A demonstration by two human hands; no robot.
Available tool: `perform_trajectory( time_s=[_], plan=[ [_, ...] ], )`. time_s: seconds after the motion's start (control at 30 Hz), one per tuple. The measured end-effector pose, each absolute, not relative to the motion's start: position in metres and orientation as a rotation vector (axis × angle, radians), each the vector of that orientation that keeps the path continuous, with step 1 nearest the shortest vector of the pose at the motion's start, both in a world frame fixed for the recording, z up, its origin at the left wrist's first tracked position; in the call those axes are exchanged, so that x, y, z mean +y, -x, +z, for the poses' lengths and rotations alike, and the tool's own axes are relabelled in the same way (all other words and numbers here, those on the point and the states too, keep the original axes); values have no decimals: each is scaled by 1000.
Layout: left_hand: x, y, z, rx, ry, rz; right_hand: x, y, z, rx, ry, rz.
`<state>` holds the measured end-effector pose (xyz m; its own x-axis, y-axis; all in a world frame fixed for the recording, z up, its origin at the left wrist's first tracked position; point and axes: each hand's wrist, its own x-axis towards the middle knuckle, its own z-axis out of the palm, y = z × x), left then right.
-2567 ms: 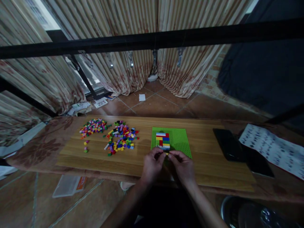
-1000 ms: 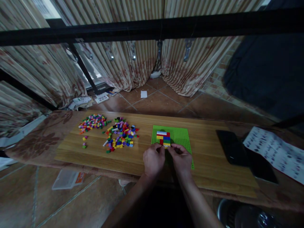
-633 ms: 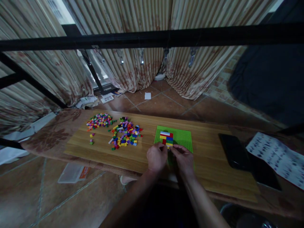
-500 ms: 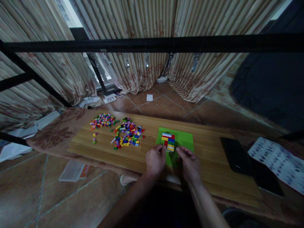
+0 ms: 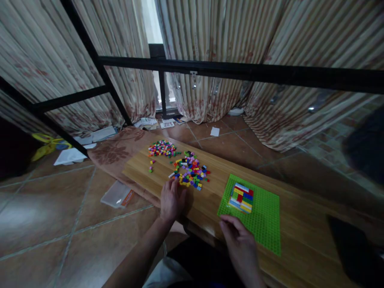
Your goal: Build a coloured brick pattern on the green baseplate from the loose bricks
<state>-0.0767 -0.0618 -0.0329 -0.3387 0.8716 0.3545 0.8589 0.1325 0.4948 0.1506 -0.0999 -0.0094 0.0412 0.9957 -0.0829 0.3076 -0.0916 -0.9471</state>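
My left hand (image 5: 173, 201) is at the near edge of a loose pile of mixed small building bricks (image 5: 192, 170), its thumb apart from the fingers and nothing visible in it. A green baseplate (image 5: 264, 216) lies to the right on the wooden board. Near the plate's far left part sits a flat block of red, blue, yellow, white and green bricks (image 5: 241, 198). My right hand (image 5: 240, 242) hovers by the plate's near left edge, with thumb and index fingertips close together. Whether a small brick is between them cannot be made out.
A second heap of tiny bricks (image 5: 163, 148) lies farther back, with a few stray bricks (image 5: 151, 166) in front. A dark flat device (image 5: 349, 244) rests at the right. On the floor lies a clear plastic lid (image 5: 115, 195). A black metal rail (image 5: 210, 67) crosses behind the board.
My left hand has left the brick block and moved left to the loose pile. My right hand has drawn back from the block toward me. The view has turned left.
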Motion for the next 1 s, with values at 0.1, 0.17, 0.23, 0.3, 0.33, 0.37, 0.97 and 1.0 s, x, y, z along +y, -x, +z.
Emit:
perform_trajectory(
  time_s=[0.1, 0.17, 0.23, 0.3, 0.33, 0.37, 0.97, 1.0],
  plan=[
    [-57, 91, -36, 2396, -1786, 959, -90, -127, -14, -1672, 1427, 1071],
    [-54, 98, -38, 2393, -1780, 947, -77, -114, -16, -1789, 1384, 998],
    [-53, 102, -38, 2376, -1771, 957, -60, -101, -16, -1858, 1368, 912],
    [-53, 104, -38, 2348, -1754, 985, -42, -88, -17, -1910, 1338, 835],
    [-53, 105, -38, 2331, -1745, 1002, -33, -82, -18, -1935, 1321, 802],
    [-54, 105, -37, 2313, -1736, 1018, -25, -76, -20, -1962, 1307, 769],
    [-61, 110, -41, 2133, -1797, 1063, 88, 8, -11, -2431, 1410, 362],
    [-61, 110, -41, 2132, -1798, 1069, 93, 13, -11, -2454, 1442, 343]
  ],
)
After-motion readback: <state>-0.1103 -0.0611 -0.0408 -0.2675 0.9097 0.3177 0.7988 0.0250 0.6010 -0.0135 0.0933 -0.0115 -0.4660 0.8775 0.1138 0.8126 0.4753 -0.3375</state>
